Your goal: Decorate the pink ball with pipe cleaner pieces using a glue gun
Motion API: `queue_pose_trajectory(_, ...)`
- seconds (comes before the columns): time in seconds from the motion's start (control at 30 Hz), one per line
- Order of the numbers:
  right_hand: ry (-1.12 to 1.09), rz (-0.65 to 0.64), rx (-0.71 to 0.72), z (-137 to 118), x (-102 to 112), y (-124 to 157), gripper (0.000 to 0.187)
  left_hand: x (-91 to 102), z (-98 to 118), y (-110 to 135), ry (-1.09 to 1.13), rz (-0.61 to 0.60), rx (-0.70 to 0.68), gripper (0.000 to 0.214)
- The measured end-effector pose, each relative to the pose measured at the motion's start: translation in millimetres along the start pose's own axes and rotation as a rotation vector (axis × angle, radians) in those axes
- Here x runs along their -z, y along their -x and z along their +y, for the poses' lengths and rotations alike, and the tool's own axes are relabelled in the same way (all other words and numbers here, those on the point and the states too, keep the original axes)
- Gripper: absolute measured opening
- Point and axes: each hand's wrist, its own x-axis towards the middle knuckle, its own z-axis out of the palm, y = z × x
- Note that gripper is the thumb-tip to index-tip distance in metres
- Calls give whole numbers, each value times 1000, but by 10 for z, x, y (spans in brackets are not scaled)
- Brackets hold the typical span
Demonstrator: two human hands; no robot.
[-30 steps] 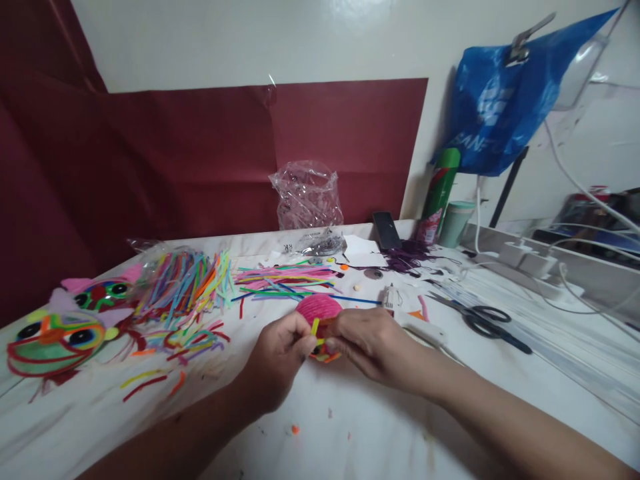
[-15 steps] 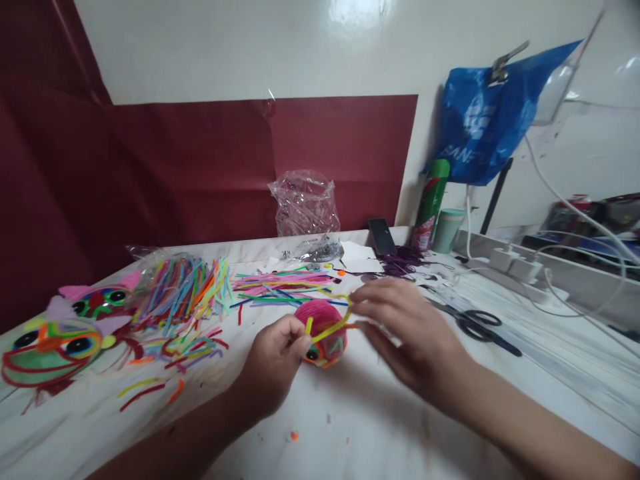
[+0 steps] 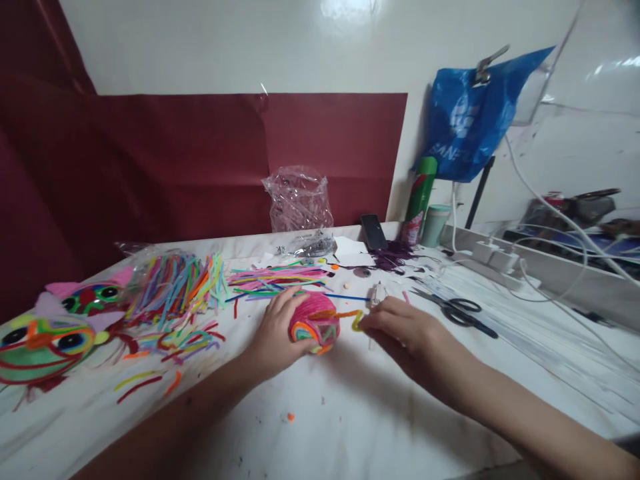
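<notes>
A round pink craft ball (image 3: 316,308) with orange, green and yellow curved strips on its front sits in my left hand (image 3: 274,339), fingers curled over its left side and thumb along its lower edge. An orange pipe cleaner (image 3: 346,313) sticks out from the ball to the right. At its far end is a bent yellow pipe cleaner (image 3: 357,321), pinched in the fingertips of my right hand (image 3: 407,333). Just behind the right hand's fingers lies a whitish tool (image 3: 379,293), partly hidden, perhaps a glue gun.
Black scissors (image 3: 457,312) lie to the right. Bundled pipe cleaners (image 3: 175,287), cut pieces (image 3: 187,340) and two finished face crafts (image 3: 47,343) are on the left. Behind are a phone (image 3: 373,232), purple yarn (image 3: 395,257) and a power strip (image 3: 500,270).
My left hand has let go of the yellow pipe cleaner and now grasps the ball. My right hand still holds the yellow pipe cleaner, now bent short. The view has shifted slightly right.
</notes>
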Motion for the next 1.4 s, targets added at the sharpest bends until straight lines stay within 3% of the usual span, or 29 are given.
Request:
queue_pose_trajectory(0.13, -33, -92, 55, 154, -372, 18, 20, -54, -55, -83, 103, -142, 94, 79)
queue_pose_trajectory(0.3, -118, -88, 146, 265, -628, -109, 29, -31, -74, -123, 240, -149, 116, 74)
queue_pose_trajectory(0.5, -107, -145, 357, 286, -625, -260, 30, -26, -137, -142, 327, -121, 131, 70)
queue_pose_trajectory(0.67, -11, -55, 254, 324, -697, -223, 25, -41, -218, -137, 404, -131, 144, 69)
queue_pose_trajectory(0.87, -83, -71, 202, 305, -761, -144, 24, -77, -272, -113, 310, -119, 98, 72)
queue_pose_trajectory(1.1, -118, -189, 274, 328, -636, -152, 34, -94, -229, -101, 299, -102, 60, 71)
queue_pose_trajectory(1.23, -104, -154, 309, 324, -590, -174, 33, -99, -210, -103, 274, -99, 78, 72)
queue_pose_trajectory(1.4, -253, -101, 344, 301, -593, -185, 29, -99, -190, -97, 255, -96, 31, 69)
